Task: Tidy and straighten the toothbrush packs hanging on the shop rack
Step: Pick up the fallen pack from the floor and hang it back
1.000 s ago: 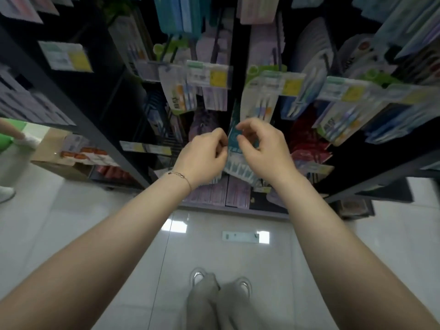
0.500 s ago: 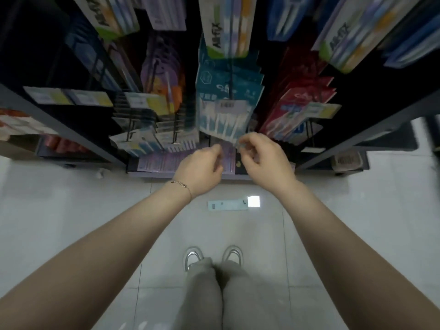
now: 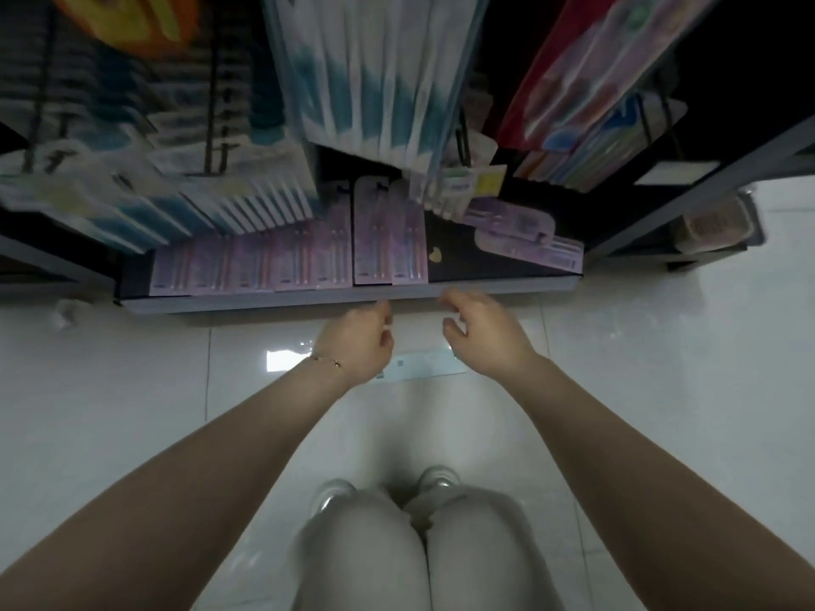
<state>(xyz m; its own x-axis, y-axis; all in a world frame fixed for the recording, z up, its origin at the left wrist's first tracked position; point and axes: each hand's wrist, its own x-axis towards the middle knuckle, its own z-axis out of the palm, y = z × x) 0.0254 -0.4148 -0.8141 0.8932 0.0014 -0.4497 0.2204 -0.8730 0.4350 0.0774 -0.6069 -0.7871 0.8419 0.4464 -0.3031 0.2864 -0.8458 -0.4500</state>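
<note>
Item: left hand (image 3: 357, 341), fingers curled loosely under, nothing showing in them; low, just short of the bottom shelf (image 3: 282, 300) lip. Item: right hand (image 3: 483, 339), fingers spread and relaxed, thumb apart, holding nothing; level with the left and likewise just short of the lip. Item: row of purple packs (image 3: 264, 264), flat on that shelf, long axes front to back, edges fairly even, straight beyond my left hand. Item: slanted purple packs (image 3: 522, 233), same shelf, beyond and to the right of my right hand, long axes skewed across the shelf, apart from the row with a dark gap between. Item: blue-and-white hanging packs (image 3: 375, 81), overhead on their hook, blurred, well above both hands. Judgement: the slanted lot looks like the next to square up; my right hand is the nearer and would reach forward and rightward to turn them parallel with the row. Item: paper strip (image 3: 423, 368) on the floor, below my hands.
</note>
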